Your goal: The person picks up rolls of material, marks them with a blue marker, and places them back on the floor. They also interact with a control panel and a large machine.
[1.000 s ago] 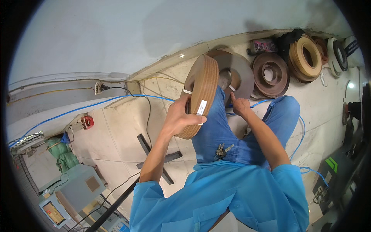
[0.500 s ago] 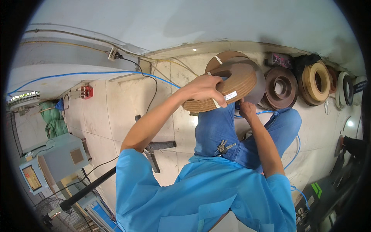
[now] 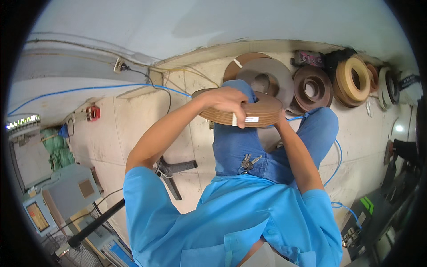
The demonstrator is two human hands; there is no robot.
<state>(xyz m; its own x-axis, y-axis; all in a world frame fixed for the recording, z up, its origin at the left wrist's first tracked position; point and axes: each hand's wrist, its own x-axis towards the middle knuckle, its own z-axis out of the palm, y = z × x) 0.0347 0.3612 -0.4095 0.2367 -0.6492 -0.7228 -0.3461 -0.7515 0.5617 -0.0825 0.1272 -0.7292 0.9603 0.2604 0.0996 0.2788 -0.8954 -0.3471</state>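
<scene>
A thick brown roll of edge banding (image 3: 262,107) lies almost level over my left thigh. A white label and a pale strip of tape show on its near side. My left hand (image 3: 229,101) is closed round the roll's left part, with the thumb down over the near side and the fingers at the centre hole. At the roll's right edge is my right hand (image 3: 281,117); the roll hides its fingers. Just beyond lie a grey roll (image 3: 282,84) and, partly under it, a brown roll (image 3: 233,69) with a pale tape strip.
More rolls stand along the wall to the right: a dark brown one (image 3: 327,84), a tan one (image 3: 365,82) and a black one (image 3: 392,87). A blue hose (image 3: 129,83) runs across the floor. A black stand's foot (image 3: 180,167) is left of my leg. Keys (image 3: 249,163) hang at my waist.
The brown roll in my left hand has tipped from slanted to nearly level. My right hand has gone from beside the grey roll to the held roll's right edge.
</scene>
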